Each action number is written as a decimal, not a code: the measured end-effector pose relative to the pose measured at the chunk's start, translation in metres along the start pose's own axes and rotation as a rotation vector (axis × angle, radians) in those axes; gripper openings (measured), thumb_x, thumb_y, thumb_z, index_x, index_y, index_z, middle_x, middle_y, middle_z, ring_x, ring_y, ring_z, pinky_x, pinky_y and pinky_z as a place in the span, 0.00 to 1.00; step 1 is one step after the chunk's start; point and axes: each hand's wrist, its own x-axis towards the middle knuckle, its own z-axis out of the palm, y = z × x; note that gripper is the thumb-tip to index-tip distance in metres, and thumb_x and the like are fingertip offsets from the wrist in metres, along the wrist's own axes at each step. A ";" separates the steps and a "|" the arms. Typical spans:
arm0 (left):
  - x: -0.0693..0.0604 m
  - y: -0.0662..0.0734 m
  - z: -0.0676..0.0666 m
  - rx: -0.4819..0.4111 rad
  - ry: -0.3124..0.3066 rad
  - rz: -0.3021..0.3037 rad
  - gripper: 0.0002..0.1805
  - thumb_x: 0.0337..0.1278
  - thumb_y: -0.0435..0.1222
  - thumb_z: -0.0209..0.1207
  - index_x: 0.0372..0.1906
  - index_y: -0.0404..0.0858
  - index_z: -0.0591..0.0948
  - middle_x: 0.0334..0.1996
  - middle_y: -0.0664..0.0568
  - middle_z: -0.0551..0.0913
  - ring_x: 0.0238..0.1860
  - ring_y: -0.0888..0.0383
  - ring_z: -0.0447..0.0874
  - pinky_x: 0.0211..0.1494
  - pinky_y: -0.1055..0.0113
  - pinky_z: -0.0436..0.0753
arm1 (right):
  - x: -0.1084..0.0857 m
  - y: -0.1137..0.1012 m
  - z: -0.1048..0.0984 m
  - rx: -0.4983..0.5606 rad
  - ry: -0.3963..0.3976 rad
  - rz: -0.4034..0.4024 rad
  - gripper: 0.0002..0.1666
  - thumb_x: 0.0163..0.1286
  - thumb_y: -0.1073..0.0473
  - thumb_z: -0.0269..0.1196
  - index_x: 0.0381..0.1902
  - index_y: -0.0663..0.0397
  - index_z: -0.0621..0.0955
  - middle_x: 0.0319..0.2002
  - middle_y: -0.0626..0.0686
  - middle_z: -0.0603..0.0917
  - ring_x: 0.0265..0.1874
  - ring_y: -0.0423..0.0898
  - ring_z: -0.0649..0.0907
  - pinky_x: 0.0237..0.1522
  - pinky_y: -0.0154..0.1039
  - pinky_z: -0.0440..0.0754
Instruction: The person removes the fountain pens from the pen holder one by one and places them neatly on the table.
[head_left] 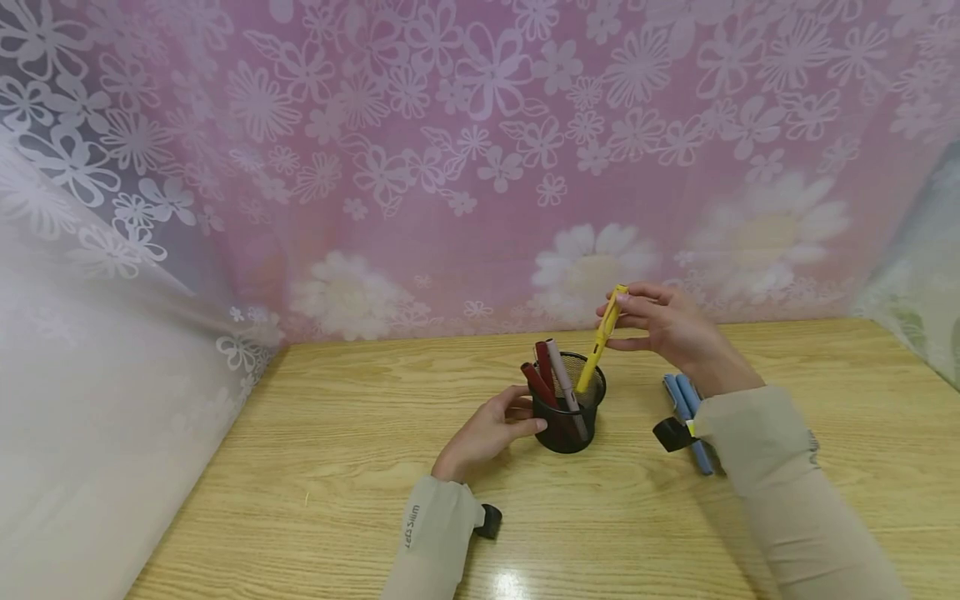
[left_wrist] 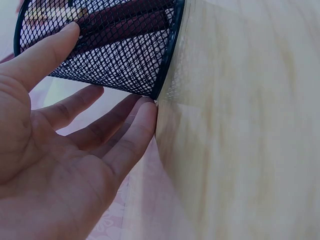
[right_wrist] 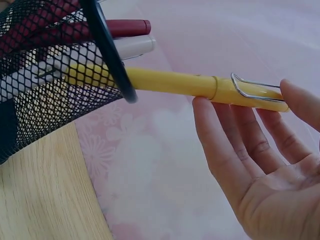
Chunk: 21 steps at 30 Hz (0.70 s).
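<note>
A black wire-mesh pen cup (head_left: 564,435) stands on the table, with dark red pens (head_left: 543,371) and a pale pink pen (head_left: 562,375) leaning in it. My left hand (head_left: 483,429) holds the cup from its left side; in the left wrist view the thumb lies against the mesh (left_wrist: 120,65) and the fingers reach about its far side. Between thumb and fingertips, my right hand (head_left: 667,329) pinches a yellow pen (head_left: 603,333) by its clip end. The right wrist view shows that pen (right_wrist: 172,82) slanting past the rim, its lower part inside the cup.
Blue pens (head_left: 681,396) lie on the wood-grain table (head_left: 360,417) to the right of the cup, partly hidden by the right wrist camera (head_left: 672,434) and sleeve. A pink floral curtain (head_left: 450,167) hangs behind the table, and pale cloth (head_left: 112,375) hangs at the left.
</note>
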 end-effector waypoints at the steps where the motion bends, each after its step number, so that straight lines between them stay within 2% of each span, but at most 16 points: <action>1: 0.000 0.000 0.000 0.002 0.000 -0.001 0.29 0.70 0.38 0.63 0.72 0.38 0.71 0.63 0.44 0.76 0.62 0.46 0.76 0.64 0.49 0.75 | 0.000 0.000 -0.002 0.013 -0.002 -0.002 0.11 0.80 0.62 0.57 0.44 0.52 0.86 0.42 0.53 0.88 0.43 0.50 0.87 0.46 0.50 0.86; 7: 0.000 0.000 0.000 0.002 -0.001 -0.007 0.29 0.71 0.38 0.62 0.72 0.38 0.71 0.64 0.44 0.76 0.63 0.46 0.76 0.64 0.50 0.75 | -0.002 0.001 -0.012 0.092 -0.024 -0.032 0.14 0.81 0.65 0.53 0.45 0.55 0.86 0.43 0.54 0.88 0.44 0.51 0.87 0.45 0.50 0.86; 21: -0.001 0.000 0.000 -0.005 -0.006 0.002 0.30 0.71 0.38 0.62 0.73 0.39 0.70 0.64 0.44 0.75 0.63 0.46 0.76 0.64 0.50 0.75 | -0.010 -0.003 -0.033 0.138 -0.011 -0.025 0.17 0.83 0.63 0.50 0.42 0.54 0.87 0.42 0.54 0.88 0.44 0.49 0.87 0.44 0.48 0.87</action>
